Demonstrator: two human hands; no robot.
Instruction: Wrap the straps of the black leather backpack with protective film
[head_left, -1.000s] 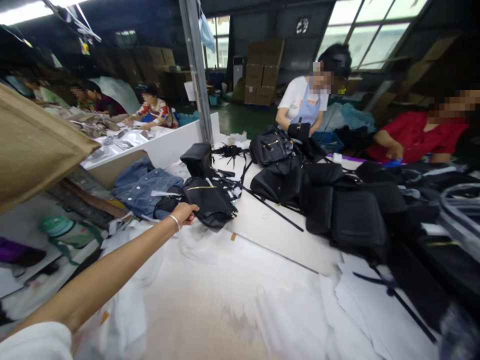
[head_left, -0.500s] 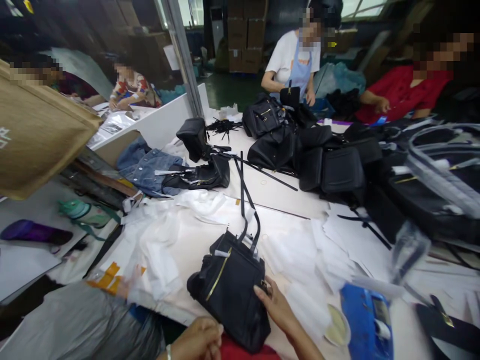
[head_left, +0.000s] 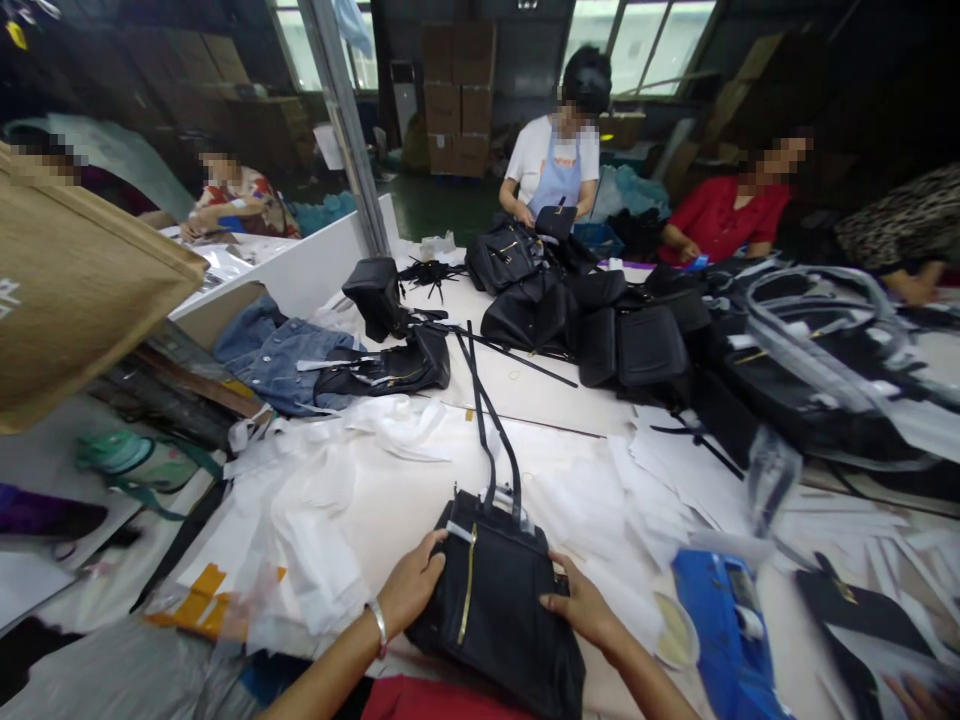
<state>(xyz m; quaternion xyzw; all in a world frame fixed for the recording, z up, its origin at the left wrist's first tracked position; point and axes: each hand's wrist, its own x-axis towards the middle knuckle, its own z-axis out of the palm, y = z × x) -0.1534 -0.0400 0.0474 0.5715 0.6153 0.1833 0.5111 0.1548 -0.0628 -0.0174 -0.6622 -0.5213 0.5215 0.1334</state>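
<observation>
A black bag (head_left: 510,610) with a gold zipper lies at the table's near edge, its two long straps stretched away across the table. My left hand (head_left: 412,585), with a silver bracelet at the wrist, grips the bag's left side near the top. On the right side, my right hand (head_left: 581,600) holds the edge between thumb and fingers. The fingertips of both hands are partly hidden behind the bag. White wrapping sheets (head_left: 300,510) lie left of it.
Black bags (head_left: 634,345) are piled at the back right. A blue tape dispenser (head_left: 724,630) stands at right. A denim garment (head_left: 285,350) and another black bag lie back left. Several people work around the table, one in a blue apron (head_left: 557,175).
My left hand has moved up from below the bag and taken hold of its left side. The bag has turned a little and shifted right. The camera view has tilted up.
</observation>
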